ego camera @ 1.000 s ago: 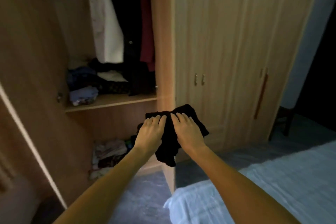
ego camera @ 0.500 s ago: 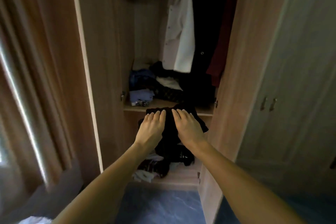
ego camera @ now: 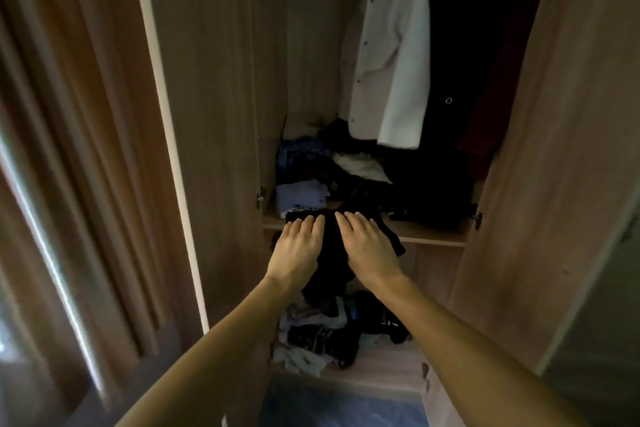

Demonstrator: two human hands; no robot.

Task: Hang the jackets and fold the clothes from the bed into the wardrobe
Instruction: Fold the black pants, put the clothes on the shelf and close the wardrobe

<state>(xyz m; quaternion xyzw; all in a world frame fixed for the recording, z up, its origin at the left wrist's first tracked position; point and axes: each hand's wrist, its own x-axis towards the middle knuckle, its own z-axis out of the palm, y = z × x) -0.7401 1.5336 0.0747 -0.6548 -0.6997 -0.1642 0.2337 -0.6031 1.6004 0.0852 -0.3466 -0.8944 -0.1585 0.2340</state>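
Left hand (ego camera: 298, 250) and right hand (ego camera: 367, 246) clamp the black garment (ego camera: 330, 253) at the shelf (ego camera: 429, 238) edge — best slid in flat beside the folded pile (ego camera: 301, 196), all 2 hands releasing together.

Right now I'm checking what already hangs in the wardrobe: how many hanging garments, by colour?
White jacket: 1
Black garment: 1
Red garment: 1
Total: 3 that can be told apart; the dark area may hide more.
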